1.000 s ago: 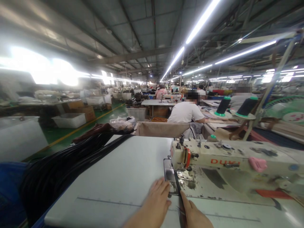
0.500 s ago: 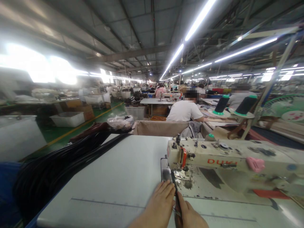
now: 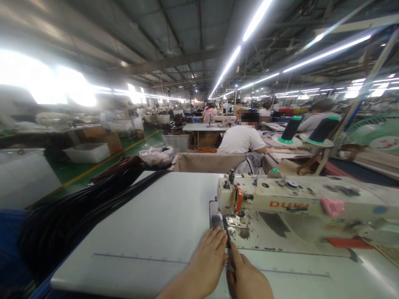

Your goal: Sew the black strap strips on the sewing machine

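A narrow dark strip (image 3: 228,240) runs from under the presser foot of a white sewing machine (image 3: 289,199) toward me. My left hand (image 3: 209,258) lies along the strip's left side, its fingertips pressed on it just in front of the needle area. On the strip's right side, my right hand (image 3: 246,272) has its fingers wrapped against it, closer to me. A small metal tool (image 3: 230,267), perhaps thread snips, shows between the hands; which hand holds it is unclear.
Long black strips (image 3: 84,211) hang over the left side of the white table (image 3: 134,224). Behind the table are a fabric-lined bin (image 3: 205,162) and a person in a white shirt (image 3: 240,139). Two dark thread cones (image 3: 289,129) stand at the right.
The view has shifted slightly. Both hands remain at the strip near the presser foot, with the metal tool between them showing a little more.
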{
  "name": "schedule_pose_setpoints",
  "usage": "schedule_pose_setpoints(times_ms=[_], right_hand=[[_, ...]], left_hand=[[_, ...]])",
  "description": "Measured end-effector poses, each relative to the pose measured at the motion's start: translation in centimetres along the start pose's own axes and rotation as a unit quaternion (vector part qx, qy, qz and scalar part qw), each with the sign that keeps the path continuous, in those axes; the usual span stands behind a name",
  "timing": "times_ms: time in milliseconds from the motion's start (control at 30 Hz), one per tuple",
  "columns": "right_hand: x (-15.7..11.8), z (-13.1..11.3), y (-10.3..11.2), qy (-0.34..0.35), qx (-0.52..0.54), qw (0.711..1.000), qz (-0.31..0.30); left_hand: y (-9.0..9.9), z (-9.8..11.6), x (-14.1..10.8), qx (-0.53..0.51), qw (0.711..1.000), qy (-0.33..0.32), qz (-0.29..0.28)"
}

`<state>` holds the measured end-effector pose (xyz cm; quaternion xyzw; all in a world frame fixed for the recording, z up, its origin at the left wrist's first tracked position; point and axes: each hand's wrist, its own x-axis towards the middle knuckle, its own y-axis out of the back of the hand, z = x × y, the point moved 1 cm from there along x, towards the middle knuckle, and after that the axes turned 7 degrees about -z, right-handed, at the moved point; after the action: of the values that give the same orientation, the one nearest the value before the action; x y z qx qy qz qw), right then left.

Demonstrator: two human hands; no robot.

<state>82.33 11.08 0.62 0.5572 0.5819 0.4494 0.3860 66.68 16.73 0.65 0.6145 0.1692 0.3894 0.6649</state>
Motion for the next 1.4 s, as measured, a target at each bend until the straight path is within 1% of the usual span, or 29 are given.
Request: schedule_pose_setpoints(times_ms=[167, 300, 433, 667, 800, 933, 1133, 1400], right_hand=[[-0.3, -0.6, 0.6, 0.004, -0.001, 1.000, 0.008], [-0.6, -0.9, 0.7, -0.011, -0.004, 1.000, 0.013], [-0.9, -0.7, 1.1, -0.021, 0.020, 0.999, 0.035], [-0.9, -0.9, 2.5, -0.007, 0.050, 0.998, 0.047], [-0.9, -0.9, 2.4, -0.001, 0.053, 0.997, 0.052], [-1.0, -0.8, 2.3, 0.001, 0.056, 0.997, 0.049], [-1.1, -0.9, 2.0, -0.007, 0.033, 0.998, 0.060], [-1.1, -0.9, 2.1, -0.006, 0.031, 0.998, 0.054]], left_hand=[[0.0, -0.1, -0.1, 0.001, 1.000, -0.001, -0.006], [0.4, 0.1, -0.4, -0.012, 1.000, -0.010, 0.006], [0.9, 0.2, -0.5, -0.036, 0.999, -0.016, 0.015], [1.0, -0.6, 0.5, -0.053, 0.999, 0.002, -0.001], [0.8, -1.4, 1.4, -0.048, 0.999, 0.015, -0.012], [1.1, -1.8, 2.1, -0.042, 0.998, 0.030, -0.028], [1.8, -1.7, 2.8, -0.039, 0.997, 0.061, -0.035], [1.9, -1.6, 2.7, -0.040, 0.996, 0.071, -0.030]])
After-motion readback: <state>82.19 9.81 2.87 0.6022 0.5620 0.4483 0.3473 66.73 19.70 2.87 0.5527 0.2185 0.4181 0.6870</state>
